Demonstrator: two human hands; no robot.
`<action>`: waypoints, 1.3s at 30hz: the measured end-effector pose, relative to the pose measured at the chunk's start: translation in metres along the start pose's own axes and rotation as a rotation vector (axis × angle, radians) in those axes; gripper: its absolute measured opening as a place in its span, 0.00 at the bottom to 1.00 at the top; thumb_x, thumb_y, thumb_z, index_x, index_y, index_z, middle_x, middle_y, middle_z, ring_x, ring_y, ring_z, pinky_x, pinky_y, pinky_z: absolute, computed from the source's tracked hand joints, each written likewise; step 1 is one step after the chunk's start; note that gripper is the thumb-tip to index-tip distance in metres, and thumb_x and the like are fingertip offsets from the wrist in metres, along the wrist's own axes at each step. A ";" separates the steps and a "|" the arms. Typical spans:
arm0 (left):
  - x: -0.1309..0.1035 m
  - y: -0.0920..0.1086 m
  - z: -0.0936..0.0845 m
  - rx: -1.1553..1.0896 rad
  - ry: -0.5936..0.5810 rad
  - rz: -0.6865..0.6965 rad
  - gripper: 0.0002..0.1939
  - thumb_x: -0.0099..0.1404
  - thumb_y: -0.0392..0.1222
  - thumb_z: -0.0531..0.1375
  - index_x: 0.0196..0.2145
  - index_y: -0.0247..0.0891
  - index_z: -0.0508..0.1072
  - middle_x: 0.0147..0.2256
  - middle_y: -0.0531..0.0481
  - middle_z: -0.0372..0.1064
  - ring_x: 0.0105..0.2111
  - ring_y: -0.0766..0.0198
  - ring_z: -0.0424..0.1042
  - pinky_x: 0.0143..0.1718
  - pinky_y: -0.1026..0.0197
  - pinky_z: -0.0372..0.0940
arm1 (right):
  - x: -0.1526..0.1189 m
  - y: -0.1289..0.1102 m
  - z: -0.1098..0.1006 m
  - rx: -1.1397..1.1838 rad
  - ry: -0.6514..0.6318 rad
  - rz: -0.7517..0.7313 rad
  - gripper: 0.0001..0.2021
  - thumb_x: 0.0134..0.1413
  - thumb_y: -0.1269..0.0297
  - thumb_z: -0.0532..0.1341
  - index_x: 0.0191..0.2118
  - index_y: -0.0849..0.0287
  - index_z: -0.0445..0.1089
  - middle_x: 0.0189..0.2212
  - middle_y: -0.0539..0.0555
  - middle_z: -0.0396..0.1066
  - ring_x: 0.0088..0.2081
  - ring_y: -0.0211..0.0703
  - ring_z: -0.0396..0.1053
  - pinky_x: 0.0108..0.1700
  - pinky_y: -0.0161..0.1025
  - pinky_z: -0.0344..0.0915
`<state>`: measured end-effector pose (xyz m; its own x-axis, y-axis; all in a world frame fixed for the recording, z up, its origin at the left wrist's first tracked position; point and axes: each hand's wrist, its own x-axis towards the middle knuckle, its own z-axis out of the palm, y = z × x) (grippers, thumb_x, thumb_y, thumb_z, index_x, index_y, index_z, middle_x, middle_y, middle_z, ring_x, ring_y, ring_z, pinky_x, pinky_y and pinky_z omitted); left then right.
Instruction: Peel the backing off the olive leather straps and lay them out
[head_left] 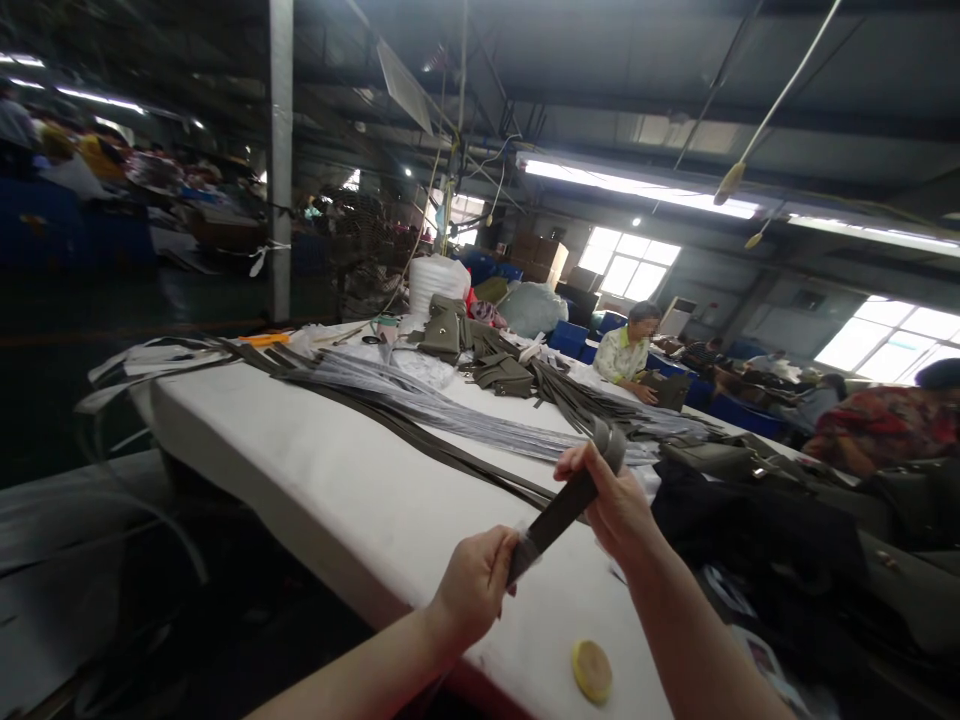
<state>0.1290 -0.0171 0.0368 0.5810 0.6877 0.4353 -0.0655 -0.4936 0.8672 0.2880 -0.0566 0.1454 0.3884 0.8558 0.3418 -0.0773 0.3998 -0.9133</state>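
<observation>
A folded dark olive strap (559, 517) is held slantwise over the white table (322, 450). My left hand (476, 580) is closed on its lower end, where a bit of clear plastic shows. Higher up, my right hand (606, 492) grips the strap near its looped top, with fingers wrapped round it. Behind the hands, long dark straps (420, 440) and straps in clear wrapping (450, 415) run across the table. A round yellow-rimmed roll (592, 670) lies near the table's front edge, below my right hand.
Olive bags (442, 330) and a white foam roll (437, 285) stand at the table's back. More olive bags (892, 570) are piled on dark cloth at the right. Across the table sits a person (626, 350); another in red patterned clothing (877, 425) is at the right.
</observation>
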 end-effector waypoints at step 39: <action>0.083 0.081 0.018 -0.149 -0.032 0.188 0.26 0.72 0.56 0.45 0.25 0.38 0.66 0.18 0.54 0.67 0.15 0.69 0.66 0.18 0.68 0.59 | 0.042 -0.113 -0.003 -0.157 0.037 -0.167 0.22 0.42 0.44 0.71 0.22 0.59 0.69 0.24 0.53 0.75 0.26 0.43 0.73 0.35 0.41 0.72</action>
<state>0.1862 -0.0091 0.1386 0.5727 0.5727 0.5866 -0.2925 -0.5257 0.7988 0.3156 -0.0665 0.2627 0.4175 0.7680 0.4857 0.1334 0.4769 -0.8688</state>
